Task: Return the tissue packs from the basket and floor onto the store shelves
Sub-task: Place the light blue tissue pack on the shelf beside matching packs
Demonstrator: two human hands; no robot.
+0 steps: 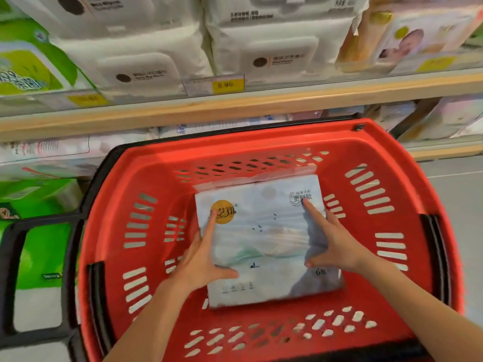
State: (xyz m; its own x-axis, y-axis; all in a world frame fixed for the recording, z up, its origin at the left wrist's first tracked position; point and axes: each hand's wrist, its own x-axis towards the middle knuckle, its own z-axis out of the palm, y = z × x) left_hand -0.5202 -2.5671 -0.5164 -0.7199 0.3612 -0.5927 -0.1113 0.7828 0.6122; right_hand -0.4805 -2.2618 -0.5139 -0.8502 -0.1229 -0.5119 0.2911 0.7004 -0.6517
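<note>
A pale blue-white tissue pack (266, 236) with a gold round logo sits inside the red plastic basket (261, 150). My left hand (203, 259) grips its left side, thumb across the near face and index finger pointing up by the logo. My right hand (332, 236) clasps the right side, index finger stretched toward the top right corner. Whether the pack rests on the basket floor or is slightly raised, I cannot tell.
The wooden-edged shelf (235, 105) above the basket carries white tissue packs (146, 56), a green pack (28, 66) at left and yellow price tags (226, 84). A lower shelf holds more packs (47, 152). The basket's black handle (15, 278) sticks out left over green packs; grey floor (460, 194) at right.
</note>
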